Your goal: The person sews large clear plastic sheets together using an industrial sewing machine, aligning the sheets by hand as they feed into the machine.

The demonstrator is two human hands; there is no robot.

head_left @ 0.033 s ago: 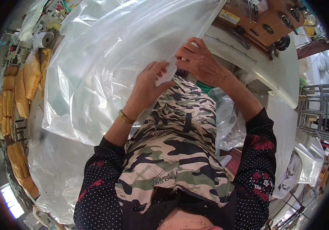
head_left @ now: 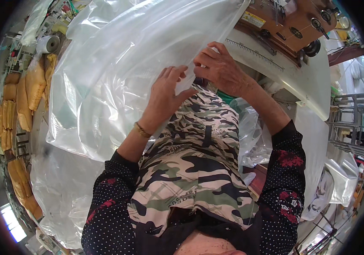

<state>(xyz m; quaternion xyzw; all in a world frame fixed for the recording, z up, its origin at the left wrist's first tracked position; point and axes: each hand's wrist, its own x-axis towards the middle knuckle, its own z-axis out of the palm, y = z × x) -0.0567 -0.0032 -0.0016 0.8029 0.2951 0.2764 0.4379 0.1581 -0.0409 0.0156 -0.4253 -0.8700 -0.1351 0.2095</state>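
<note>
Hands: 2 bare hands meet at the edge of a large clear plastic sheet (head_left: 139, 72).
Left hand (head_left: 165, 95): fingers spread and laid flat on the plastic, pressing it down; a gold bracelet (head_left: 140, 130) circles the wrist.
Right hand (head_left: 220, 68): just right of the left hand, fingers curled and pinching the sheet's edge.
Plastic sheet: spreads up and left from both hands, glossy and wrinkled, draped over the lap.
Lap: camouflage apron (head_left: 190, 157) directly below the hands.
Machine: white sewing machine bed (head_left: 300, 80) just right of the right hand.
Far left: yellow filled sacks (head_left: 25, 93), well apart from the left hand.
</note>
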